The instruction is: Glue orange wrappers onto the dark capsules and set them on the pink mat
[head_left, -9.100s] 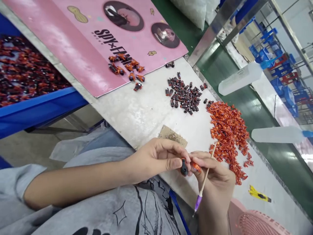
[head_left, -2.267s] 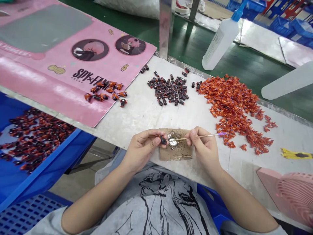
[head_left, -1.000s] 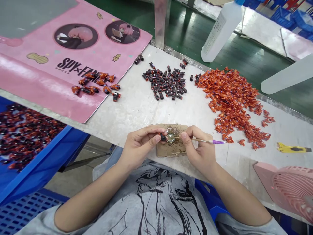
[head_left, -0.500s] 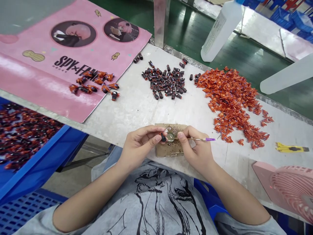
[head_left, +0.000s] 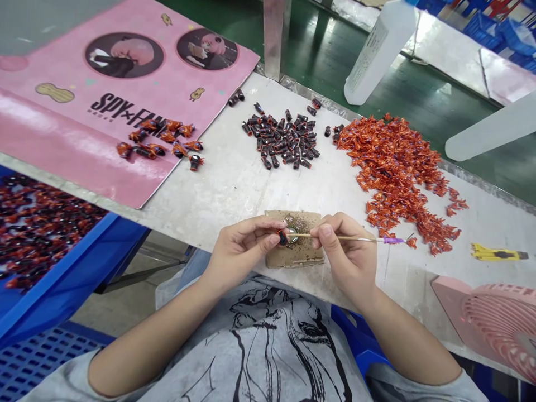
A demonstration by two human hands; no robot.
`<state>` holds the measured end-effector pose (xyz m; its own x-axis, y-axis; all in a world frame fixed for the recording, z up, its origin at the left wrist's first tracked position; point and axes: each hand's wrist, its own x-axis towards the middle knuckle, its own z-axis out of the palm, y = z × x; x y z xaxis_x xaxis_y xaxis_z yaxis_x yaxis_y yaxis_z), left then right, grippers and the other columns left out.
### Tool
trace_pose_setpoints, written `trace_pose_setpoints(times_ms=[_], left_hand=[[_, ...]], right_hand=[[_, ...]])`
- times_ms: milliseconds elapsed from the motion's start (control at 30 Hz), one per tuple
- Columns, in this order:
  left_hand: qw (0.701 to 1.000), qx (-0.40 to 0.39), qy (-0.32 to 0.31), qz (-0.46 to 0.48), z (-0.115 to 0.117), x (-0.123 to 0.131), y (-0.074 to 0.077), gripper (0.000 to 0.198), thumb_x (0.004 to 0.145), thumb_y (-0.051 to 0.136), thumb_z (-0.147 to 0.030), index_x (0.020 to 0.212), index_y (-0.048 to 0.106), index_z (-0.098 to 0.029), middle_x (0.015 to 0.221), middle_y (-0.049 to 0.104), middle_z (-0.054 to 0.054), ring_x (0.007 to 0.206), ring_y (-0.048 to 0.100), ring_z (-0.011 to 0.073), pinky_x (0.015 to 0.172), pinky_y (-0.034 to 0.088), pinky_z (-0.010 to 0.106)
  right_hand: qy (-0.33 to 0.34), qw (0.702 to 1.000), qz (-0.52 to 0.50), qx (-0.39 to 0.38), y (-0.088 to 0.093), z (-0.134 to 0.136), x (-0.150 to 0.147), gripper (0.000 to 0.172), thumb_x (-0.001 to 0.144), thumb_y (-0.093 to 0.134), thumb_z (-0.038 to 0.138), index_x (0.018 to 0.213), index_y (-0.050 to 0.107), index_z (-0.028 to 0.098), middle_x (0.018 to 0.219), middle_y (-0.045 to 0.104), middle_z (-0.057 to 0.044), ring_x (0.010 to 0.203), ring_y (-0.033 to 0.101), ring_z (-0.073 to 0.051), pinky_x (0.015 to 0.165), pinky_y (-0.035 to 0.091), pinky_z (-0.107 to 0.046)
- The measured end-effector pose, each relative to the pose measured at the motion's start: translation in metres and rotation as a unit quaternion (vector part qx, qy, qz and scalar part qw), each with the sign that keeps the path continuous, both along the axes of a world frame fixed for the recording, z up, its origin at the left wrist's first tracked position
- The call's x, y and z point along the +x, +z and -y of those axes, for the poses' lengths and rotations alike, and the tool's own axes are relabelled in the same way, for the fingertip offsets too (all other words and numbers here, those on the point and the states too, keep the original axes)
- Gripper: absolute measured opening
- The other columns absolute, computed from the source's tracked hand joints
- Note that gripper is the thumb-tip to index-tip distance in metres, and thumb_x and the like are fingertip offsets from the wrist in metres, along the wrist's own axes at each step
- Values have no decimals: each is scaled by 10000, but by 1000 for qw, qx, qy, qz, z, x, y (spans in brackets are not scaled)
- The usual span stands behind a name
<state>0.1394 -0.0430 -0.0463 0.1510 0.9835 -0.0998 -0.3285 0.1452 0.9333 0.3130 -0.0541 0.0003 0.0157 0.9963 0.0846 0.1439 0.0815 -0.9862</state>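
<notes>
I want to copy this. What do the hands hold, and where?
Left hand pinches a small dark piece by its sides; right hand grips a thin stick near its tip.

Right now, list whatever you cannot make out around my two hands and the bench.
All in the head view:
1. The dark piece: fingertips of the left hand cover most of it, so its shape is unclear.
2. The stick in the right hand: the tip is too small to tell whether it touches the piece.
3. The white bottle: top cut off by the upper edge, label too small to read.
4. The pink fan: cut off by the right edge.
</notes>
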Motion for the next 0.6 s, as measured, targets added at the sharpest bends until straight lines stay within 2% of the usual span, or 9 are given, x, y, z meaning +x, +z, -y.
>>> trace_pose_setpoints(times_ms=[367, 600], left_hand=[[1000, 17, -2, -27, 1, 0, 0, 126, 723, 844, -222, 845, 817, -239, 865, 809, 49, 808, 755, 191, 760, 635, 285], [1000, 5, -7, -7, 0, 0, 0, 128, 743, 839, -262, 860, 807, -221, 827, 796, 53, 791, 749, 194, 735, 630, 296]], right_hand=[[13, 1000, -9, -7, -3, 0, 0, 419, 908, 608, 556, 687, 568, 202, 608, 585, 9, 549, 506, -113, 531, 405, -255], [20, 1000, 5, -8, -2, 0, 1, 449, 903, 600, 579, 661, 544, 206, 577, 555, 18, 525, 475, -109, 510, 389, -259]])
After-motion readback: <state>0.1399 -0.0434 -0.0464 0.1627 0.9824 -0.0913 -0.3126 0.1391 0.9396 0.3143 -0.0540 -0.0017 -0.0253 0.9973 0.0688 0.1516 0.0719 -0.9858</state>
